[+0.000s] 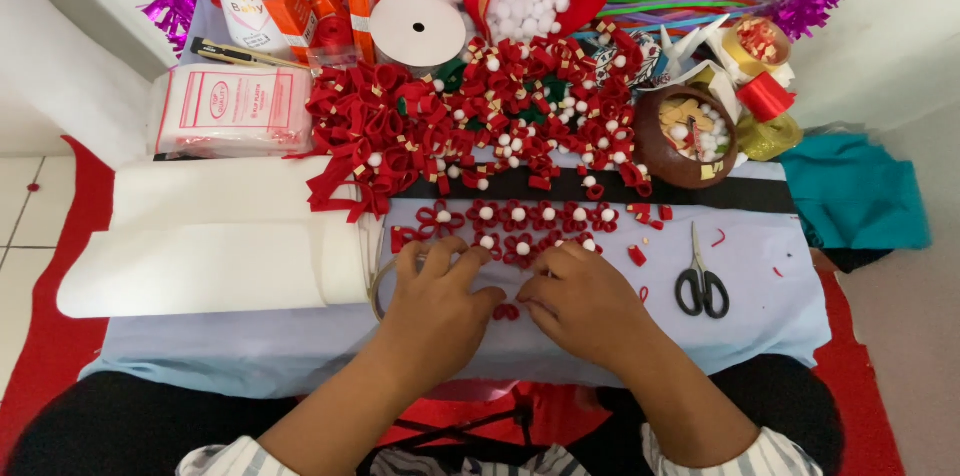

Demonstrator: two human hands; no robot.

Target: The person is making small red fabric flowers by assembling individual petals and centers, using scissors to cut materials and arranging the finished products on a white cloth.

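While both hands are working close together at the near middle of the table (pixel 760 321), the left hand (pixel 437 301) is lying palm down with its fingers curled over a thin ring (pixel 377 286) and the near row of red felt flowers (pixel 520 248). The right hand (pixel 583 298) is sitting just beside it, fingers bent onto the same flowers (each has a white pompom at its centre); whether either grip is actually pinching a flower I cannot tell, since the fingertips are hiding it. A small red loop (pixel 507 312) is lying on the cloth between the two hands. Scissors (pixel 701 281) are resting closed to the right, apart from the hands. A white roll (pixel 210 266) is lying to the left. Farther back, a heap of red bows (pixel 480 111) is spreading across the table, with a brown bowl (pixel 688 136) at its right.
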